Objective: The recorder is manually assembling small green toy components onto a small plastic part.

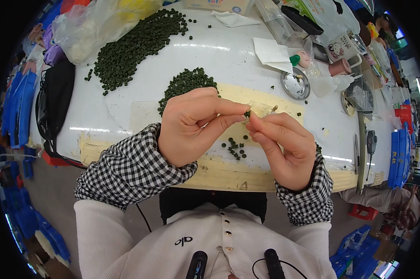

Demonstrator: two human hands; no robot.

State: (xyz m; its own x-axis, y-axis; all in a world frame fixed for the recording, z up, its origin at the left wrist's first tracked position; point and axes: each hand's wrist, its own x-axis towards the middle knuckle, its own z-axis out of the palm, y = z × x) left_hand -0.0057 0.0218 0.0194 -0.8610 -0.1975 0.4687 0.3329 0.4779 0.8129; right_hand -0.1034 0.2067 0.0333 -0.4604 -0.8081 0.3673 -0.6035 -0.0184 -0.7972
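A small dark green part is pinched where my two hands meet, above the near middle of the table. My left hand is closed, thumb and index fingertip at the part's left side. From the right, the closed fingertips of my right hand press against the same part and hide some of it. Below the fingers lie several loose green parts on the white tabletop. Just behind my left hand is a heap of similar green parts.
A larger pile of green parts spreads at the far left beside a clear plastic bag. A round metal dish, white tissue, mug and pink thread spool stand at the right. Tweezers lie near the right edge.
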